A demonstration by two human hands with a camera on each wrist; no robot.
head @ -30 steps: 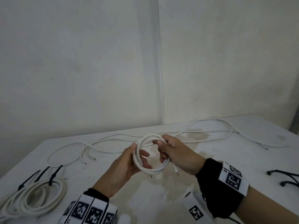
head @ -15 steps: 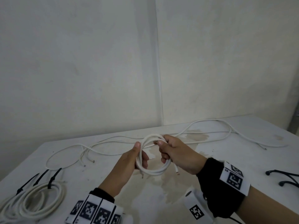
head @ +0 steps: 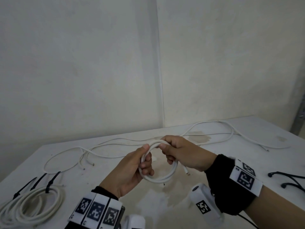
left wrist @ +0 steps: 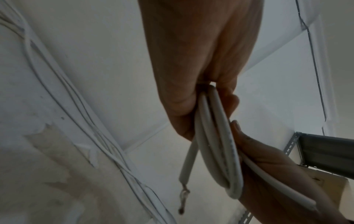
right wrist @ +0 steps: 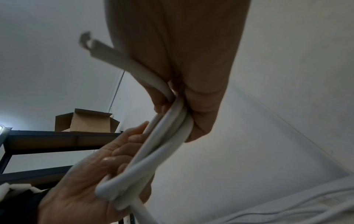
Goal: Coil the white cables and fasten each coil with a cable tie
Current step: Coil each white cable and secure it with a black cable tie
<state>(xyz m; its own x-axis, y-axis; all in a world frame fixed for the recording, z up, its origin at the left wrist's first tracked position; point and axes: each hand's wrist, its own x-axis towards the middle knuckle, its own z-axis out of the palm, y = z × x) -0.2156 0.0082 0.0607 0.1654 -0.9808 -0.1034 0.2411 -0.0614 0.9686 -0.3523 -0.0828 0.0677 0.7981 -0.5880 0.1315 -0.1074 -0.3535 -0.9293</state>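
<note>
While both hands grip it, coil (head: 159, 176) has tilted flatter.

- No words, brand names or numbers can be read in any view.
- The only signs are black-and-white square code markers: three side by side on the left wristband (head: 96, 209), two on the right wristband (head: 244, 177), and one on the white camera housing (head: 203, 207) under the right wrist.
- Tiny dark marks sit at the corners of some marker tags, too small to read.
- The cardboard box (right wrist: 86, 121) on the shelf in the right wrist view shows no legible print.
</note>
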